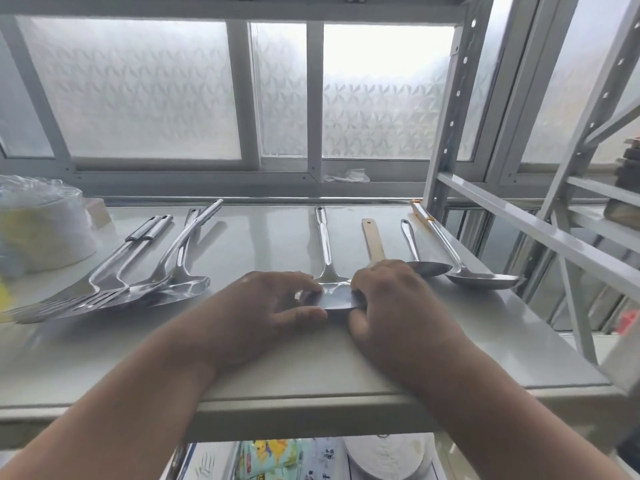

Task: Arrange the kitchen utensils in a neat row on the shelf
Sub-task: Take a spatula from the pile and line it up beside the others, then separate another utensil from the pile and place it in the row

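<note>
On the white shelf (277, 355) a steel spatula (325, 251) lies with its handle pointing toward the window. My left hand (277, 303) and my right hand (391, 299) both grip its blade from either side, hiding most of it. To the right lie a wooden-handled utensil (373, 240), its head under my right hand, a steel spoon (420, 263) and a ladle (478, 277), side by side. A loose pile of several slotted turners and spatulas (138, 271) overlaps at the left.
A clear plastic bag of white and yellow items (38, 230) stands at the shelf's far left. The rack's upright posts (450, 109) and cross braces (540, 233) rise on the right. A frosted window is behind. Packages sit on the shelf below (273, 459).
</note>
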A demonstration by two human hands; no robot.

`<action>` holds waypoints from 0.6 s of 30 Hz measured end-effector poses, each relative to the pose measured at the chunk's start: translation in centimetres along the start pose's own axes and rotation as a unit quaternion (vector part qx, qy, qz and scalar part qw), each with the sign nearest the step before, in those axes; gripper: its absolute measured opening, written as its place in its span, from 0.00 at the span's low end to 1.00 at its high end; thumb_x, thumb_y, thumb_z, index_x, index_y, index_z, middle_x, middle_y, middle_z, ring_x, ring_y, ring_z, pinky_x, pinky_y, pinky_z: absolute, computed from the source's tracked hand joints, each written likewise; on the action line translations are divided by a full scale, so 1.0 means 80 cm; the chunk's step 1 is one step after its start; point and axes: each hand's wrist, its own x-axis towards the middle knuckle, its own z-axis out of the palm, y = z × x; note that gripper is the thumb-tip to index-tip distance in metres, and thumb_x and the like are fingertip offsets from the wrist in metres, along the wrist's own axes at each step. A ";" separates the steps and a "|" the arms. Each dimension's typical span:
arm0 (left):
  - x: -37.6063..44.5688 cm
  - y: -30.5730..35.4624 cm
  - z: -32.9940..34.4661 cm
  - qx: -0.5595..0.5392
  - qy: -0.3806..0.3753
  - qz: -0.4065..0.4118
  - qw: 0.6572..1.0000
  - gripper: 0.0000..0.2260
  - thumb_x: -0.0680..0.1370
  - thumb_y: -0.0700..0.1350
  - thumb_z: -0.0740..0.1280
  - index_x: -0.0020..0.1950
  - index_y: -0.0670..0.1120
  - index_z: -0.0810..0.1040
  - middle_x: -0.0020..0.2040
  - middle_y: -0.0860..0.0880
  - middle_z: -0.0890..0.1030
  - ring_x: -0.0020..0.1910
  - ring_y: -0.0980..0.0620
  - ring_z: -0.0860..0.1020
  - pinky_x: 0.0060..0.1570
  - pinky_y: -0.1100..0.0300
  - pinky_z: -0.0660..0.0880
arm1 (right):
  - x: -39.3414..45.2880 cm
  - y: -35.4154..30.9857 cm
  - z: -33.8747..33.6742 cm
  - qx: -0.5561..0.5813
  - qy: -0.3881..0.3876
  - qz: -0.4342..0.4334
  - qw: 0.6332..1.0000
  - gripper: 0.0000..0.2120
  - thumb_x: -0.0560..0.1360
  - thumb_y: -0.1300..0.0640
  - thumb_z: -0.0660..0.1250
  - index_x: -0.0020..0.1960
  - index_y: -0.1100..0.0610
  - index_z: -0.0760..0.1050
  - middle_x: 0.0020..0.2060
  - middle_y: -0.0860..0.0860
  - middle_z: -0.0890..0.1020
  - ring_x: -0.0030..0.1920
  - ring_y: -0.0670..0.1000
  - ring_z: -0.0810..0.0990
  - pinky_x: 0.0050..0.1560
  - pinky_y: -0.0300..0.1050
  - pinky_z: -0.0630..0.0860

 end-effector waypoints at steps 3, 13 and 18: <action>0.000 -0.005 0.002 -0.009 -0.004 0.000 1.000 0.25 0.72 0.70 0.67 0.65 0.61 0.83 0.60 0.60 0.84 0.62 0.58 0.80 0.66 0.66 0.71 | -0.001 -0.004 0.001 0.001 -0.002 -0.005 1.000 0.05 0.68 0.51 0.59 0.43 0.50 0.70 0.45 0.51 0.79 0.54 0.54 0.74 0.58 0.51 0.74; -0.005 0.000 -0.020 -0.005 0.040 0.018 0.999 0.38 0.68 0.77 0.70 0.76 0.63 0.75 0.78 0.68 0.70 0.77 0.67 0.67 0.78 0.57 0.64 | -0.019 -0.003 -0.016 -0.056 0.021 -0.044 0.997 0.29 0.69 0.33 0.60 0.63 0.48 0.78 0.67 0.46 0.77 0.74 0.51 0.66 0.72 0.53 0.66; -0.050 -0.027 -0.088 0.063 0.117 -0.053 0.990 0.40 0.68 0.77 0.68 0.78 0.62 0.73 0.73 0.66 0.74 0.68 0.64 0.72 0.68 0.58 0.70 | -0.005 -0.050 -0.026 -0.043 0.016 -0.103 0.994 0.29 0.72 0.35 0.61 0.67 0.48 0.76 0.70 0.46 0.76 0.74 0.50 0.67 0.73 0.51 0.67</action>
